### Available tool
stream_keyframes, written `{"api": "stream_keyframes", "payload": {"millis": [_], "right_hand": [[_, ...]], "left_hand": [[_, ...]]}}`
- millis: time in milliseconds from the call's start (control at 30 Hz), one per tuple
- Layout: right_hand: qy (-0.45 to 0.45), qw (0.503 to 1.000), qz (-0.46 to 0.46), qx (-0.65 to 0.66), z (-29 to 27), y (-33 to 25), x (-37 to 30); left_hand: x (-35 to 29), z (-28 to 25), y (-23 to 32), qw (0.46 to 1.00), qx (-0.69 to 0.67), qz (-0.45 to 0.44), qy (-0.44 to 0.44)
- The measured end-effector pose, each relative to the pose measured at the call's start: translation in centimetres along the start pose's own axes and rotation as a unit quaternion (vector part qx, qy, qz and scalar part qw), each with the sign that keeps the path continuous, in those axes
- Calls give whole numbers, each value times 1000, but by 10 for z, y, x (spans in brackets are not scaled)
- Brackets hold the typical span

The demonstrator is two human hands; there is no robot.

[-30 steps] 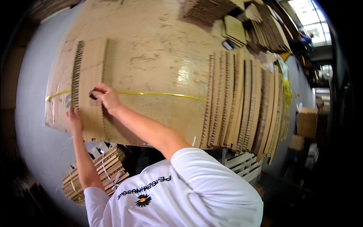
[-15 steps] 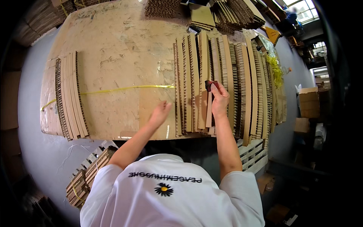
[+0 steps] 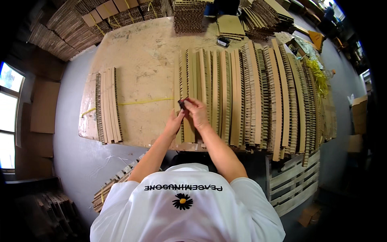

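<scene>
My right hand (image 3: 197,114) pinches a small dark red and black object (image 3: 182,104) above the left end of a row of cardboard strips (image 3: 250,92). The object's exact kind is too small to make out. Just below and to its left, my left hand (image 3: 173,123) is at the leftmost strip (image 3: 176,80), thumb and fingers on either side of that strip's edge. The hands are close together. Many strips in the row show a ridged honeycomb side. A smaller group of strips (image 3: 108,105) lies apart at the table's left.
A yellow strap (image 3: 145,100) crosses the cardboard-covered table (image 3: 137,52). Honeycomb stacks (image 3: 188,18) and a small black item (image 3: 223,41) are at the far side. Yellow strapping (image 3: 318,78) lies at the right edge, a slatted pallet (image 3: 296,183) below.
My right hand has moved left with the small dark object, and my left hand now meets it. The row's strips reach farther left over the table. The view has shifted.
</scene>
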State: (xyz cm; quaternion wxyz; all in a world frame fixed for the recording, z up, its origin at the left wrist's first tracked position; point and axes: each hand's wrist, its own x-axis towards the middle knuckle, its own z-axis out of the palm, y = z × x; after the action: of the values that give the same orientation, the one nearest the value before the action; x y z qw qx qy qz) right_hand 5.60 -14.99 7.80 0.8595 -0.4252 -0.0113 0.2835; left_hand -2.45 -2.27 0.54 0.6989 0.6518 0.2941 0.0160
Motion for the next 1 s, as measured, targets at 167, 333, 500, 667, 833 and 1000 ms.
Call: {"api": "stream_keyframes", "payload": {"millis": [167, 333, 500, 667, 833, 1000], "right_hand": [[-19, 991, 104, 86, 22, 60, 9], [18, 992, -47, -118, 49, 24, 19], [116, 968, -108, -192, -38, -37, 25], [32, 856, -174, -485, -24, -8, 35], [53, 800, -229, -552, -19, 4, 50], [68, 842, -217, -489, -52, -10, 40]], "left_hand": [[-25, -66, 36, 965, 254, 18, 59], [-13, -129, 2, 884, 422, 98, 174], [-11, -80, 17, 817, 550, 85, 151], [22, -121, 16, 899, 402, 26, 170], [19, -110, 17, 884, 434, 103, 141], [9, -61, 14, 884, 426, 123, 146]]}}
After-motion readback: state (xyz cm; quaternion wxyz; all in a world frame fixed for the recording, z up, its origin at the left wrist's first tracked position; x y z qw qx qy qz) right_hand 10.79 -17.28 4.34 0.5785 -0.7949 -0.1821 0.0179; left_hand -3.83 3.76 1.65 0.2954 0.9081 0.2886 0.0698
